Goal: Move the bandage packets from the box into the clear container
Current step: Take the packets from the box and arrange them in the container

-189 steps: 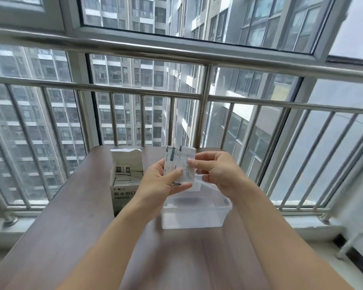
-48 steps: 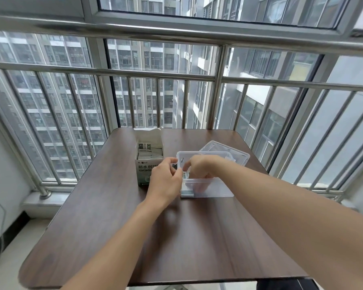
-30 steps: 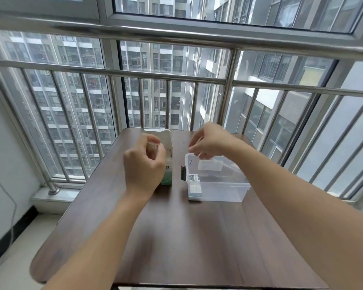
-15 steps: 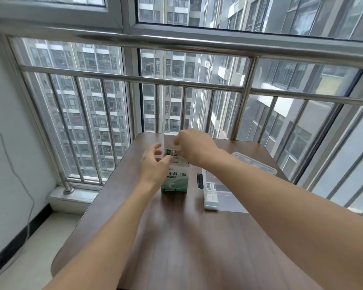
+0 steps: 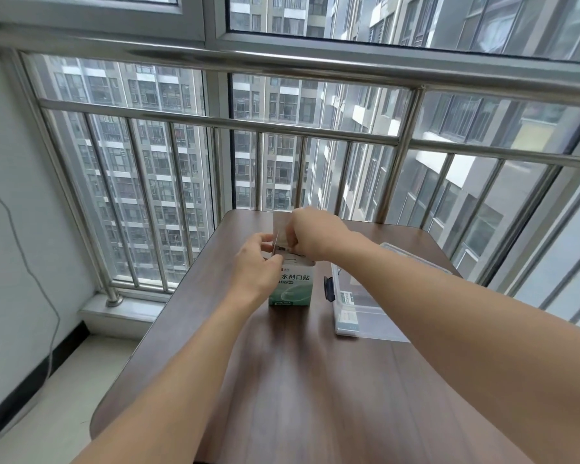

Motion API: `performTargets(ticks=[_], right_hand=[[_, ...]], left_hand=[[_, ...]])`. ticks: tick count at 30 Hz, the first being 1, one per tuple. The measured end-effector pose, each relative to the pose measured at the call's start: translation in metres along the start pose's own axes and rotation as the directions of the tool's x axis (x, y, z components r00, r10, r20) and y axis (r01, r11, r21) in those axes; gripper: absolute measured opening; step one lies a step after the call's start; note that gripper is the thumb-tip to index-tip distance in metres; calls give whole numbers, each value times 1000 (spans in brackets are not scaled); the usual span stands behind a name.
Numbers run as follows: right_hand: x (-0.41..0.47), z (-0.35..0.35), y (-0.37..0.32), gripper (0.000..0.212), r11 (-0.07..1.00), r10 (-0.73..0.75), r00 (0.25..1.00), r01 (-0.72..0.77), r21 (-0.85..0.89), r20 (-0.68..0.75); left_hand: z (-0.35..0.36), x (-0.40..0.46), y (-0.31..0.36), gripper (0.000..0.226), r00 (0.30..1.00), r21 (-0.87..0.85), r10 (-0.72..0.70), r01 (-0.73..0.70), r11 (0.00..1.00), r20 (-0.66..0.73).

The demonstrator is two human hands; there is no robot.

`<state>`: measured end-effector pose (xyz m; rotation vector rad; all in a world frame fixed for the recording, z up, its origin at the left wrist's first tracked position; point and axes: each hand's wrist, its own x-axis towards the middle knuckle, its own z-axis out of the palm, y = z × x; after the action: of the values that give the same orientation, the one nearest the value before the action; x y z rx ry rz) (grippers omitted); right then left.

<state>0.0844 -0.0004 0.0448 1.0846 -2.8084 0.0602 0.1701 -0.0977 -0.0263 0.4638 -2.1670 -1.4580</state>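
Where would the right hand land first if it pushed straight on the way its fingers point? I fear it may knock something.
Probably the left hand: the right hand points leftward across the open box. Depth is unclear.

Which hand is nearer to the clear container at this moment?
Neither is clearly nearer: both hands are at the open top of the box, left of the clear container. The right hand is beside the left hand.

The table [image 5: 315, 396] is dark wood-grain with a soft sheen. The box [image 5: 293, 286] looks like smooth printed card. The container [image 5: 369, 316] is clear glossy plastic.
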Motion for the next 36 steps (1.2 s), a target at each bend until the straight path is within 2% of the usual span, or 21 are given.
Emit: performTargets(ticks=[7, 11, 15, 19, 25, 33, 36], right_hand=[[9, -2, 3, 12, 996, -49, 989, 58, -67, 139], [12, -2, 4, 28, 988, -84, 989, 99, -115, 125], [9, 2, 7, 23, 980, -114, 989, 128, -155, 99], [7, -7, 15, 16, 988, -125, 989, 131, -76, 77], [2, -3, 23, 7, 985, -167, 980, 160, 64, 111], [7, -1, 23, 18, 983, -125, 972, 94, 157, 198], [9, -4, 22, 12, 979, -121, 974, 87, 182, 189]], left_hand=[[1, 2, 0, 30, 1000, 26, -19, 19, 999, 9], [1, 3, 1, 31, 1000, 40, -26, 26, 999, 12], [2, 1, 3, 32, 1000, 38, -20, 19, 999, 23], [2, 1, 6, 29, 1000, 27, -19, 19, 999, 18], [5, 2, 5, 37, 1000, 57, 12, -12, 998, 2], [5, 5, 4, 23, 997, 123, -17, 25, 992, -72], [5, 7, 2, 22, 998, 129, -27, 34, 991, -55]])
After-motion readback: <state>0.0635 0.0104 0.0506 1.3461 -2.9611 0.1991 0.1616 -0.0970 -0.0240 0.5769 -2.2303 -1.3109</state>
